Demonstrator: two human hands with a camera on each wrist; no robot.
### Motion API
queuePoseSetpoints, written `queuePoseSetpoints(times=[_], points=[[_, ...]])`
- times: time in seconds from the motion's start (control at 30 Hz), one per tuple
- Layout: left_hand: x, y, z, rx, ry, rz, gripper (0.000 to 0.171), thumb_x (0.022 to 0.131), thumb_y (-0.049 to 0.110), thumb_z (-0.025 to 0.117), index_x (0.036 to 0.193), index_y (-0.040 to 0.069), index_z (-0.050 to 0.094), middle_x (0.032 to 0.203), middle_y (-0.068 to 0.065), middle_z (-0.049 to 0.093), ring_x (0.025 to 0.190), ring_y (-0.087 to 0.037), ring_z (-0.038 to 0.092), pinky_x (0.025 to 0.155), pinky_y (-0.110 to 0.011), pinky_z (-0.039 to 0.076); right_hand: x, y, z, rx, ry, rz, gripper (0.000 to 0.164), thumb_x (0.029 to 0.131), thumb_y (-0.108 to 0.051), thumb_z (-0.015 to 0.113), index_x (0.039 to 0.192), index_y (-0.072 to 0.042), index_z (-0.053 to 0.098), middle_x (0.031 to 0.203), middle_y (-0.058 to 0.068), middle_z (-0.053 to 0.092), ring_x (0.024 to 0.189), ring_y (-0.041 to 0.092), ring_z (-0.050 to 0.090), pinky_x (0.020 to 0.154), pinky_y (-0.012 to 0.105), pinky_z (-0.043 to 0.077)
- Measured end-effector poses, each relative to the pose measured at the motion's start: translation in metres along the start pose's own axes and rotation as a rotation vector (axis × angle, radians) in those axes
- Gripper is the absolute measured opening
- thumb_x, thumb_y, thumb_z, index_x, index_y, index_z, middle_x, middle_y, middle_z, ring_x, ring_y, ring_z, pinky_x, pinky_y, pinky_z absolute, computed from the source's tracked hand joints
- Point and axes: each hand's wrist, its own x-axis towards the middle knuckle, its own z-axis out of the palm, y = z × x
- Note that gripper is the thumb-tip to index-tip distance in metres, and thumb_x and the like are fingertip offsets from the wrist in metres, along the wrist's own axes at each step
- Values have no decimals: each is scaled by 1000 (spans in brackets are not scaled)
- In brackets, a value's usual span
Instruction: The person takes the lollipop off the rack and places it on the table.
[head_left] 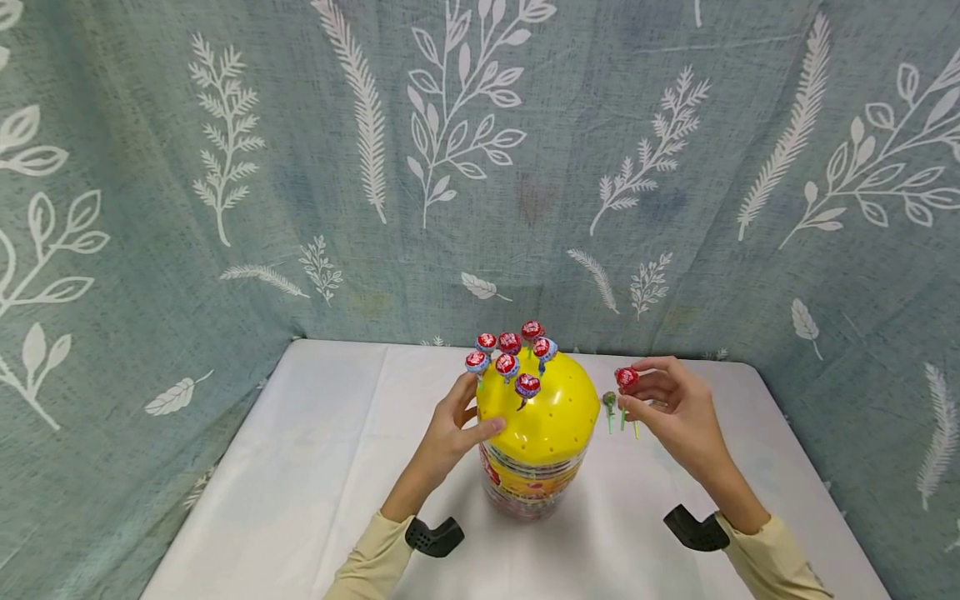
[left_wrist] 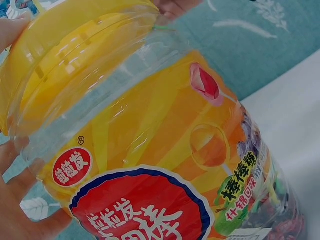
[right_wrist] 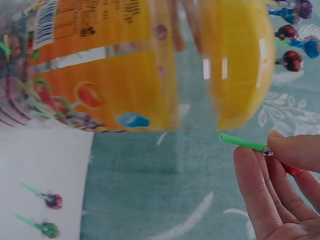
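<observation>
A clear plastic candy jar [head_left: 534,483] with an orange printed label stands on the table, topped by a yellow domed lid [head_left: 558,417] with small holes. Several wrapped lollipops [head_left: 527,386] stick up from the lid's left and back part. My left hand [head_left: 442,437] grips the lid's left side, thumb at the front; in the left wrist view its fingers lie along the jar's neck. Right of the lid, my right hand [head_left: 678,408] pinches a red-wrapped lollipop [head_left: 626,377] between thumb and fingers. Its green stick [right_wrist: 242,142] points towards the jar, apart from the lid.
Two loose lollipops lie on the white-covered table [head_left: 322,467] right of the jar: a green one [right_wrist: 50,230] and a dark red one [right_wrist: 54,201]. More candy fills the jar's lower part [left_wrist: 287,215]. A leaf-patterned teal curtain [head_left: 300,167] hangs behind the table.
</observation>
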Motion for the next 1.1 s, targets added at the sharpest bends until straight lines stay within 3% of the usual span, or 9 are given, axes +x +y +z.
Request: queuePoseSetpoints(times=[0.23,0.4,0.63,1.1], points=[[0,0,0,12,4,0,68,84,29,70,143,26,35,143,5,40,133,-19,35,104,-49,34,-8,8,8,7,-8,79,43,76,10,72,114,3,53,94,25,64,74,27,67,59,32,56],[-1,0,0,7,6,-2,68,84,28,69,143,26,35,144,4,40,134,-20,34,103,-50,34,-11,14,14,-23,-12,136,42,76,11,71,113,6,52,92,24,65,74,33,67,58,32,56],[-1,-1,0,-3,7,-10,68,84,28,69,143,27,35,144,5,40,133,-21,35,103,-49,35,-17,39,22,-55,-6,256,41,77,2,75,112,-3,54,88,17,65,72,22,68,58,30,56],[-1,1,0,-8,3,-11,68,84,29,69,143,28,35,145,5,39,133,-22,35,102,-48,36,-27,65,37,-55,-1,403,42,77,3,74,112,-4,54,84,15,63,69,21,67,58,30,56]])
